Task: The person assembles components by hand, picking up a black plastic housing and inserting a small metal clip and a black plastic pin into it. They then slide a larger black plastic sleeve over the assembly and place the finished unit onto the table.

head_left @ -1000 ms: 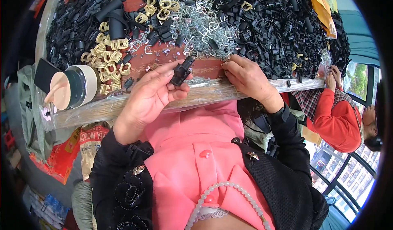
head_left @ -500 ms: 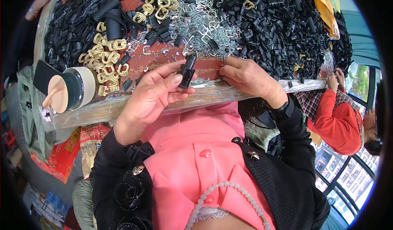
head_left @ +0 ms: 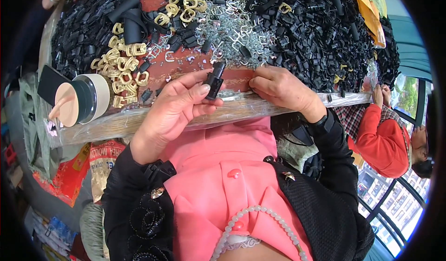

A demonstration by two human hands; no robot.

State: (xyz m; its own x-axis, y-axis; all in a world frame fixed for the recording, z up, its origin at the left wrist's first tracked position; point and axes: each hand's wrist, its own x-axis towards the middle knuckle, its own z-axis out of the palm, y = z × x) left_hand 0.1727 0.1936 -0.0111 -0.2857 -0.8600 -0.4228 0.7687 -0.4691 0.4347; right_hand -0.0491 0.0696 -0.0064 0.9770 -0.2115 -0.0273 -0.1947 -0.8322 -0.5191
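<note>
My left hand [head_left: 174, 110] grips a small black plastic piece [head_left: 215, 80] with a narrower stepped end, held upright between thumb and fingers above the table's front edge. Closed fingertips of my right hand [head_left: 283, 89] rest at the red tabletop by that edge; whatever they pinch, if anything, is hidden. Just beyond both hands lies a pile of small silvery metal pieces [head_left: 239, 40], some of them bent wire loops. Gold-coloured buckle-like pieces [head_left: 125, 65] are heaped beyond my left hand. A large heap of small black plastic parts [head_left: 316, 42] spreads beyond my right hand.
A round cream-and-dark container [head_left: 86, 100] stands at the left table corner beside a dark flat panel [head_left: 52, 86]. Another black heap [head_left: 81, 33] fills the far left. A wooden rail [head_left: 111, 130] wrapped in plastic borders the table. A red-sleeved person [head_left: 383, 140] works at the right.
Both my hands stay nearly in place, the left still holding the black piece. Another person's hand at the far left has moved upward in the picture. The whole view has shifted slightly.
</note>
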